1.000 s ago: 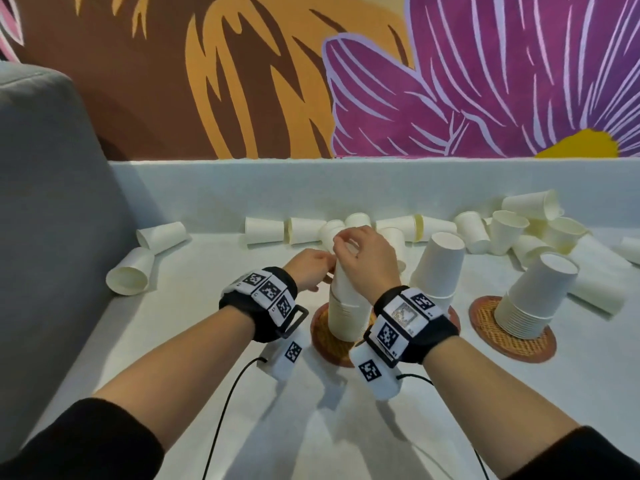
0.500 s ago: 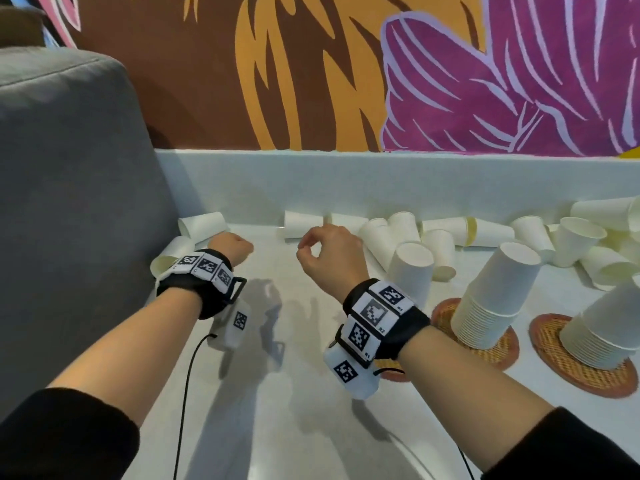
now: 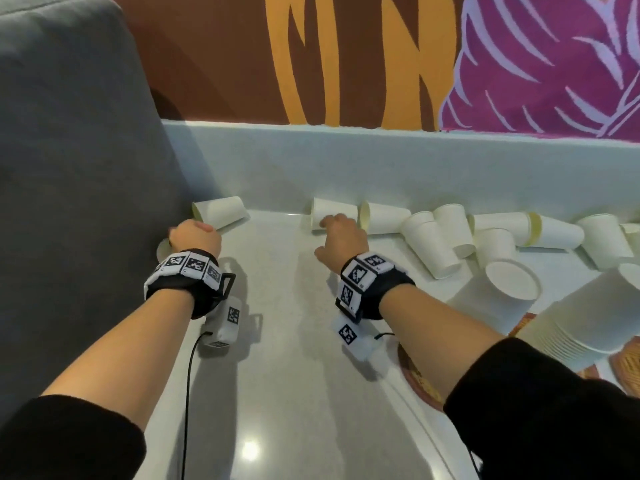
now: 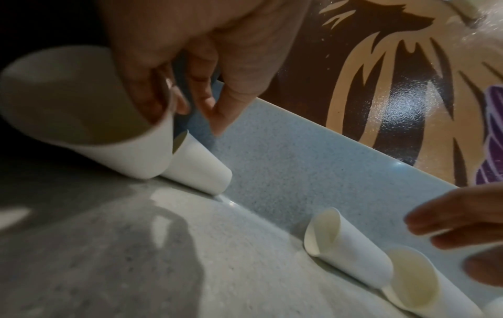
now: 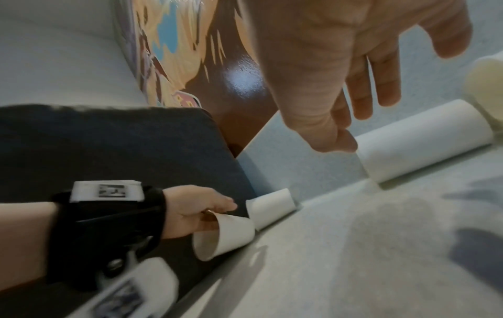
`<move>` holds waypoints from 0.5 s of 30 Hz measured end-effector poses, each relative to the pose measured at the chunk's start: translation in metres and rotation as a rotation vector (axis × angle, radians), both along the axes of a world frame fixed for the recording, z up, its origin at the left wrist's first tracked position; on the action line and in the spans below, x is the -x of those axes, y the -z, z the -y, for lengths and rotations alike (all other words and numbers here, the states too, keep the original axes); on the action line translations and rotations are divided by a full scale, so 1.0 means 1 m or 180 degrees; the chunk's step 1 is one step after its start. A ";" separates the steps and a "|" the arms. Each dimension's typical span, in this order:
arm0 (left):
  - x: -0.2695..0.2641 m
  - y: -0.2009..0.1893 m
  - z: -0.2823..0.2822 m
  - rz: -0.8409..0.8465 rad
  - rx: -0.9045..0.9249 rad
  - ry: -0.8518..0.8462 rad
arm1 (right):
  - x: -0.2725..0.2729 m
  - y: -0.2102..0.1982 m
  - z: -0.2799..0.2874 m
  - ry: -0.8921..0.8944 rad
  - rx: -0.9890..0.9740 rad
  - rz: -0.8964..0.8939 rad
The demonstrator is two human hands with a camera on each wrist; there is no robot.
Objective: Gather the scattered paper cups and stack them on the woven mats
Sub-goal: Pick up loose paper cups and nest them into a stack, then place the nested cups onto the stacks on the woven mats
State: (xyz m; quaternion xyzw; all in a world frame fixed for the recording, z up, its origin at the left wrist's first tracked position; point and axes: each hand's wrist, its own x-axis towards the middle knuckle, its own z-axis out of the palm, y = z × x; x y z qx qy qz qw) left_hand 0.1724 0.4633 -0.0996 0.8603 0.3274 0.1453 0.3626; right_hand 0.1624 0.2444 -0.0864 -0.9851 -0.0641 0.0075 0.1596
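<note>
Already several stacks (image 3: 568, 327) stand on mats (image 3: 417, 379); left hand (image 3: 195, 237) pinches one cup (image 4: 81, 111), right hand (image 3: 341, 237) reaches spread-fingered, many cups (image 3: 433, 244) remain.

Grey cushion (image 3: 69, 168) left; flower mural (image 3: 381, 57) behind pale counter (image 3: 294, 393).

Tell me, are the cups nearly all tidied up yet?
Not yet. Two tall stacks already stand on the woven mats. The left hand has its grip on one fallen cup by the grey cushion; the open right hand reaches for another cup. Many cups lie loose along the back ledge.
</note>
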 end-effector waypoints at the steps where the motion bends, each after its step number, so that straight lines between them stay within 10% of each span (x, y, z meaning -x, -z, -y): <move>1: -0.001 -0.001 0.003 0.0113 0.0075 0.0018 | -0.010 0.000 0.001 0.0036 0.0082 -0.0013; 15: -0.024 -0.016 0.049 0.0880 0.0317 0.1031 | -0.091 0.032 0.010 0.0194 0.0511 -0.0196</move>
